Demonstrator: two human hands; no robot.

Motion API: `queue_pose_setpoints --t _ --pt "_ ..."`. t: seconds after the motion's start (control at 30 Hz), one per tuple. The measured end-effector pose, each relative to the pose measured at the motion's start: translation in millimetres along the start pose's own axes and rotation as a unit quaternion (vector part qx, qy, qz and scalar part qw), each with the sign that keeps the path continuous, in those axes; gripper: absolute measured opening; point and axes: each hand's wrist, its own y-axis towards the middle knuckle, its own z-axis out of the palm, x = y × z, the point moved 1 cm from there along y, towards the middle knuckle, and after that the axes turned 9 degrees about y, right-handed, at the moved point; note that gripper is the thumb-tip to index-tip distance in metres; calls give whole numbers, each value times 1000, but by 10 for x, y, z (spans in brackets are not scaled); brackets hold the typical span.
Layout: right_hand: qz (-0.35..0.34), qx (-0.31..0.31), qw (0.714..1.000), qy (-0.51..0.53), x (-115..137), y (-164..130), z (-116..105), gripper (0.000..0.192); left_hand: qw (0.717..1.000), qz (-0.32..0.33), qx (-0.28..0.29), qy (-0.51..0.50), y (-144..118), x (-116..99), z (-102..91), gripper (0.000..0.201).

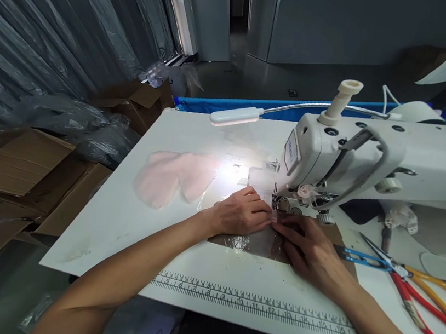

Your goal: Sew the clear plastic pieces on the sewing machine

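Note:
My left hand [243, 212] lies beside the needle area of a white sewing machine [309, 146], its fingers curled and pressed together. Just at its fingertips a small pale piece [274, 217] shows, too small to name; what lies under the fingers is hidden. From the other side my right hand [309, 244] reaches in with fingers stretched and somewhat apart, the fingertips close to that pale piece. Both hands rest over a brown plate with a shiny clear covering [251, 245]. The presser foot [274, 201] is right behind the fingertips.
Pink fabric pieces [178, 174] lie left on the white table [114, 229]. A lamp [236, 116] lights the machine bed. Red-handled scissors [411, 301], orange-handled scissors [439, 283] and a blue tool [363, 257] lie right. A printed ruler [249, 302] runs along the front edge. Cardboard boxes [20, 160] stand left.

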Motion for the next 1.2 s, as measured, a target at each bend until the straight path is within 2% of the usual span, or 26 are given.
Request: queue_pose_setpoints --t 0.13,0.3,0.63,0.87,1.2 --pt "-4 -10 1000 5 19 5 11 41 999 9 -1 -31 -28 20 -75 25" --pt "-6 -17 1000 3 33 17 21 37 999 12 38 -24 -30 24 -139 30" --pt "15 -16 999 -42 -10 -6 111 48 998 -12 62 14 -4 33 -132 32" --pt "24 -20 999 -20 0 11 95 52 995 -47 76 38 44 25 -113 34" --pt "-7 -25 1000 -1 -27 23 85 49 993 -75 79 51 61 18 -84 38"
